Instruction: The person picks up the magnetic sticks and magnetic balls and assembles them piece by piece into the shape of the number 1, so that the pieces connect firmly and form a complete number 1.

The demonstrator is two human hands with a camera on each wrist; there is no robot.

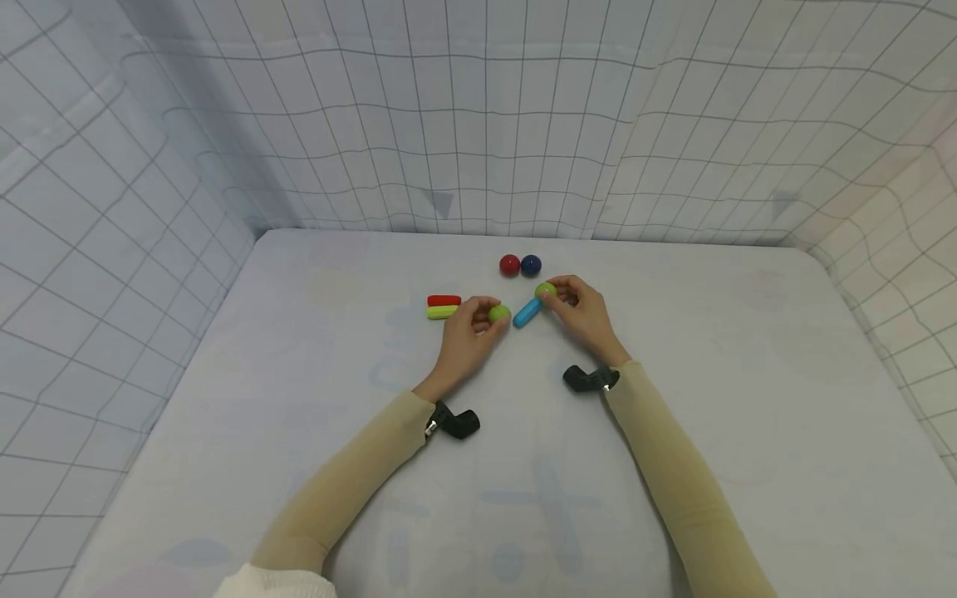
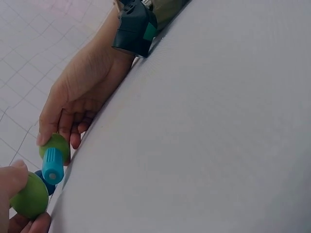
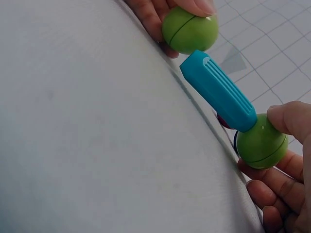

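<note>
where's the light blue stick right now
In the head view, the light blue stick is just right of centre, between the left hand and the right hand, its far end touching the right hand's green ball.

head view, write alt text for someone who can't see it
A person's left hand holds one green ball and their right hand a second green ball, with a blue stick slanting between them. Beyond, on a white table, sit a red ball and a dark blue ball; a red stick and a yellow-green stick lie by the left hand.
</note>
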